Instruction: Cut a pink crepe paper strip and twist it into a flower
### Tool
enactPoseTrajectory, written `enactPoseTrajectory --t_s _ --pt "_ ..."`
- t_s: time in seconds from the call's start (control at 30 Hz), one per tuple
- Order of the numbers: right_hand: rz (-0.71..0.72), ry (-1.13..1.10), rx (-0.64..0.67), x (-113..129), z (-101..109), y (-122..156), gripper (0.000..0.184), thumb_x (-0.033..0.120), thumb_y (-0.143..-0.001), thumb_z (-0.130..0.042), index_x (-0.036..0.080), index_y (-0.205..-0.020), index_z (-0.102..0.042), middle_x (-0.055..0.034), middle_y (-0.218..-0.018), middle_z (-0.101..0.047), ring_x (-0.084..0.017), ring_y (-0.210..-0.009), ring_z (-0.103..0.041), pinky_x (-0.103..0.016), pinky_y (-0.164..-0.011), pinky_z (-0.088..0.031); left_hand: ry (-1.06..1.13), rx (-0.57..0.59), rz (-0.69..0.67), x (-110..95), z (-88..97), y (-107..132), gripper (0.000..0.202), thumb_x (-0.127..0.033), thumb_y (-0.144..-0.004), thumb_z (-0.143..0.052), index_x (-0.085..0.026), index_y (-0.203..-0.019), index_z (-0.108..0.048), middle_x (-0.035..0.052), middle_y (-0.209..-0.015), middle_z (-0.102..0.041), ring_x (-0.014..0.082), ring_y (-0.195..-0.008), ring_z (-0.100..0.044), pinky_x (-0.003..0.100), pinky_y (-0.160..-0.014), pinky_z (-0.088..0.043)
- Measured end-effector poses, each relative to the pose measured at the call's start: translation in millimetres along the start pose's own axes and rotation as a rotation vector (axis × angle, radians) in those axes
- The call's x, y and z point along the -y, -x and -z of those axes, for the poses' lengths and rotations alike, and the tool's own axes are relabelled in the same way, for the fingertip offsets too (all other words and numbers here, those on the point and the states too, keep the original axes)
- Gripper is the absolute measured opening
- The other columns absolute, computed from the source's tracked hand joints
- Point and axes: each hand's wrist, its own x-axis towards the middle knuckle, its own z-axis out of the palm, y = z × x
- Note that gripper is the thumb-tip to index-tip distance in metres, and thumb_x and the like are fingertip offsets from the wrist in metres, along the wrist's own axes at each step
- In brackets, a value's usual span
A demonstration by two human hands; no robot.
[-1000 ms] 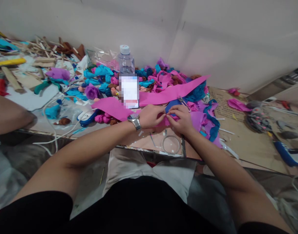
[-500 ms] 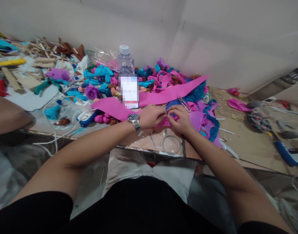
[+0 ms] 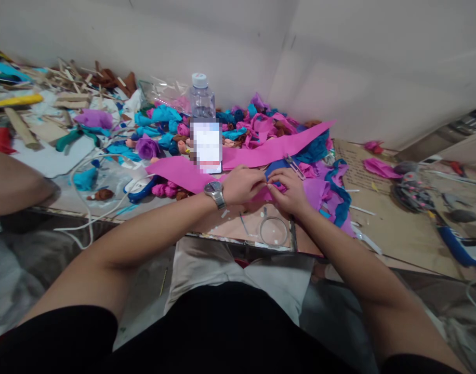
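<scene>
My left hand (image 3: 243,186), with a metal watch (image 3: 213,193) at its wrist, is closed in a pinch. Its fingertips meet those of my right hand (image 3: 288,188), whose fingers are curled and pinched too. Between and under the fingers shows pink crepe paper (image 3: 261,196); its exact shape there is mostly hidden. A long pink paper strip (image 3: 261,153) lies just beyond both hands, and another pink piece (image 3: 179,174) reaches leftward from my left hand. Small snips (image 3: 294,167) lie behind my right hand, close to blue paper (image 3: 276,166).
A phone (image 3: 208,148) leans before a clear bottle (image 3: 202,98). Several rolled paper flowers (image 3: 147,147) and scraps crowd the back. A clear ring (image 3: 273,231) lies by the front edge. Glue gun (image 3: 139,189) and white cable stand left, near another person's arm (image 3: 17,182). Cardboard (image 3: 394,218) lies right.
Both hands stay together in nearly the same place, with only slight finger movement. The things on the table look unmoved.
</scene>
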Motion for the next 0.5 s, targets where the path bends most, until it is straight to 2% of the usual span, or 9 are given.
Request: enactPoseTrajectory --t_s 0.5 --pt "-0.012 0.039 0.021 4.3 -0.5 0.9 0.007 0.028 -0.093 -0.065 0.026 -0.088 -0.069 -0.0072 -0.107 -0.075 -0.028 -0.105 -0.067 -0.049 -0.095 -0.049 0.032 -0.02 -0.027 -1.8 -1.9 1.3 0.022 -0.03 -0.1 -0.056 -0.02 -0.104 -0.076 0.007 -0.1 -0.081 0.0241 -0.095 -0.074 0.038 -0.088 -0.046"
